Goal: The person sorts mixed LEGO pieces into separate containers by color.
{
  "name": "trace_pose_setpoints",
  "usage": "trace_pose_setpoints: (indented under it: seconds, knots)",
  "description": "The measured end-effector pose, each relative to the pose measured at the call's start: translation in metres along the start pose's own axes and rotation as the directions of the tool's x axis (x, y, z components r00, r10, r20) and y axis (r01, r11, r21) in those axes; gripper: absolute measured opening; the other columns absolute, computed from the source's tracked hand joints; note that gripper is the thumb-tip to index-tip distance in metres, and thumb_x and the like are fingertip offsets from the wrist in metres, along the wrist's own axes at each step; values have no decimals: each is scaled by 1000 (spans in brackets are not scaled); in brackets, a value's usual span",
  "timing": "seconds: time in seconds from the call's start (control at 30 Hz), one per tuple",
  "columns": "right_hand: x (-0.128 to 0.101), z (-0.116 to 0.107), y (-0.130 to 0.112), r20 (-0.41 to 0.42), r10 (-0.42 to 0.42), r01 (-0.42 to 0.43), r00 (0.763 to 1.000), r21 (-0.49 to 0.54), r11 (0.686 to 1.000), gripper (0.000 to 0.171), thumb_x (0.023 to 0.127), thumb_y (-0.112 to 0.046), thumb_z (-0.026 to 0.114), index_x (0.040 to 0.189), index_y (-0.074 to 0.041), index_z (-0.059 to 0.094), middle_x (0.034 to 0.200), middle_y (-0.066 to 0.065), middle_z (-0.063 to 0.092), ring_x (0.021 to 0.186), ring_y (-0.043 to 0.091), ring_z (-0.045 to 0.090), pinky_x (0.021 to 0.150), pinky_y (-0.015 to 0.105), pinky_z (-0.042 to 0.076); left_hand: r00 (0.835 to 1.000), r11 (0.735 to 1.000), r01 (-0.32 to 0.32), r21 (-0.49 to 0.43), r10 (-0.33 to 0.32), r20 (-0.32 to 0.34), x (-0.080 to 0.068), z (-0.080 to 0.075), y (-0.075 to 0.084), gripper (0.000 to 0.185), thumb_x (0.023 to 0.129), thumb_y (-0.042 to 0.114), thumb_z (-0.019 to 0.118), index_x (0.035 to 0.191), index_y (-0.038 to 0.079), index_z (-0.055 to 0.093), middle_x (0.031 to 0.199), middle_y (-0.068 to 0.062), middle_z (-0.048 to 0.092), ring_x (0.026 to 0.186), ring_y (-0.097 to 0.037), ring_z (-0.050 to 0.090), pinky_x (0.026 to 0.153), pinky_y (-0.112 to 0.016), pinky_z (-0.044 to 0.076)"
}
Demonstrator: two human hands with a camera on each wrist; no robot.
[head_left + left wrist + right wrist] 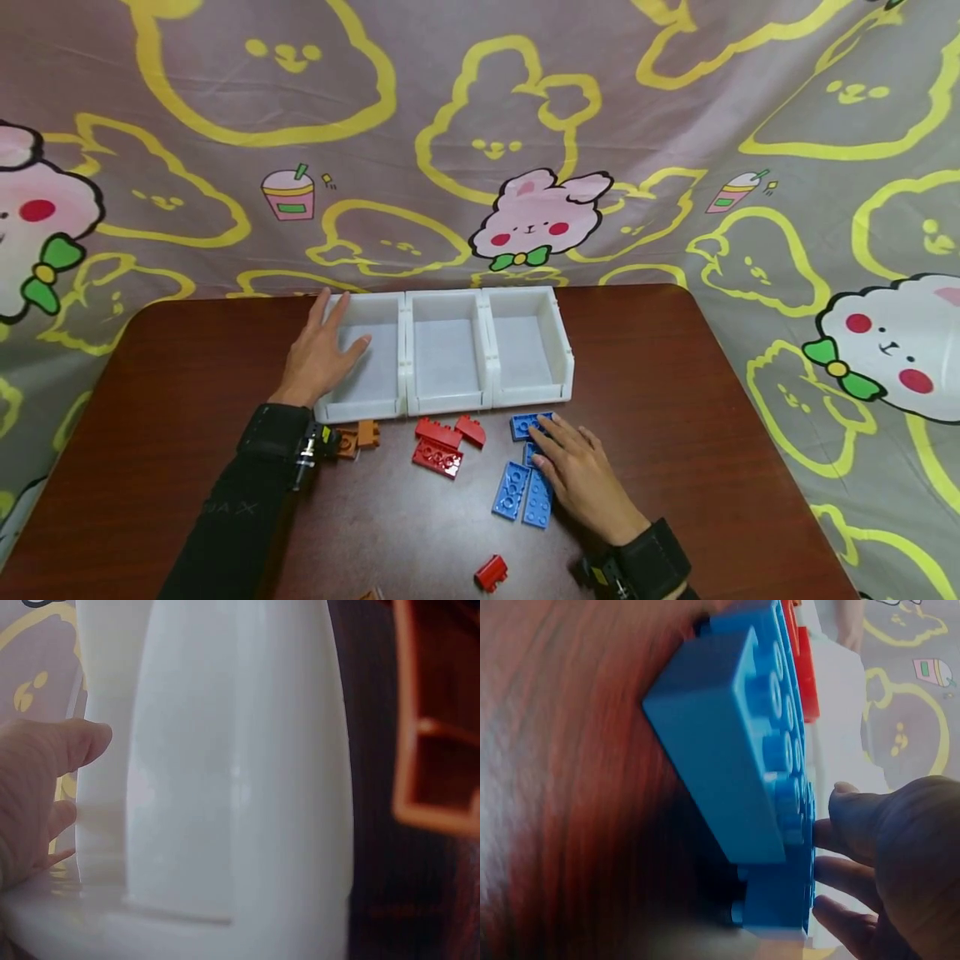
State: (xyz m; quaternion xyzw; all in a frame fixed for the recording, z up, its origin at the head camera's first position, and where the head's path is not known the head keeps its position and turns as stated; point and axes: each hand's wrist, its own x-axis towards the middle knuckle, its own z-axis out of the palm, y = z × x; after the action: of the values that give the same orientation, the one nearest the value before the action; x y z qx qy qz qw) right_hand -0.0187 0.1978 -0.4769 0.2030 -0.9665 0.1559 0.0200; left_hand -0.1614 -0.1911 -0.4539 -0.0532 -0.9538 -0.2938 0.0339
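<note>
- Head view shows the left hand [318,354] resting flat on the left white bin [367,350], its fingers straight and spread over the bin's left wall and floor, clamped on nothing.
- That bin is the leftmost of three joined white bins standing in a row near the far edge of the dark wooden counter [712,433], with the middle bin [444,350] and the right bin [528,346] beside it.
- The right hand [581,479] lies over a cluster of blue bricks [522,492] near the middle of the counter, just in front of the right bin; its fingers are relaxed and nearly straight, tips touching the blue brick [525,425] closest to the bins.
- Right wrist view shows the fingertips [847,802] against the studded face of a blue brick [735,765].
- Red bricks [442,446] sit in front of the middle bin, orange bricks [358,437] in front of the left bin.
- One single red brick [491,573] lies at the counter's near edge.
</note>
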Motion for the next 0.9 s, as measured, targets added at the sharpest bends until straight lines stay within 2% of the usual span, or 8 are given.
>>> trace_pose_setpoints:
  seconds: [0.23,0.4,0.5,0.63,0.77,0.9]
  knots:
    - [-5,-6,-2,-44,-12,11,999,-34,999,42,97,-25,62,136,-11,59,139,8,54,135,28,41,105,59,29,1000,1000,0,-5,0,5,1,-1,3,79,96,38,60,157,13,16,162,-12,-2,132,-51,31,93,-66,37]
    - [-23,-13,-16,-105,-3,-4,994,-64,998,38,92,-20,68,128,-8,65,133,11,59,126,32,50,101,57,36,1000,1000,1,-1,-1,1,3,-2,6,79,96,38,60,157,13,17,162,-12,-1,132,-51,31,93,-66,37]
    - [-34,-14,-24,-109,23,-33,994,-85,996,38,91,-20,68,126,-5,66,131,12,60,120,35,54,97,56,39,1000,1000,3,-3,-3,1,3,-4,6,78,96,37,60,157,13,17,162,-12,-1,133,-51,30,94,-66,36]
    - [-41,-11,-32,-4,99,-99,995,-99,990,42,96,-28,61,132,-7,62,135,10,57,125,36,50,100,58,37,1000,1000,9,-3,-9,7,2,-5,4,79,96,38,59,157,13,16,162,-13,-1,134,-51,29,94,-67,35]
    - [-39,-8,-35,121,140,-129,983,-99,987,47,100,-35,54,139,-9,55,142,9,52,133,36,42,105,58,31,1000,1000,17,0,-17,19,1,-5,3,79,97,39,59,157,13,16,162,-13,-2,133,-51,30,94,-67,35]
    - [-36,-8,-34,162,142,-128,977,-94,987,49,101,-37,50,142,-10,52,145,8,48,136,35,37,108,57,26,999,1000,24,-3,-24,26,1,-4,3,79,96,40,58,157,14,15,162,-13,-2,132,-51,31,94,-67,36]
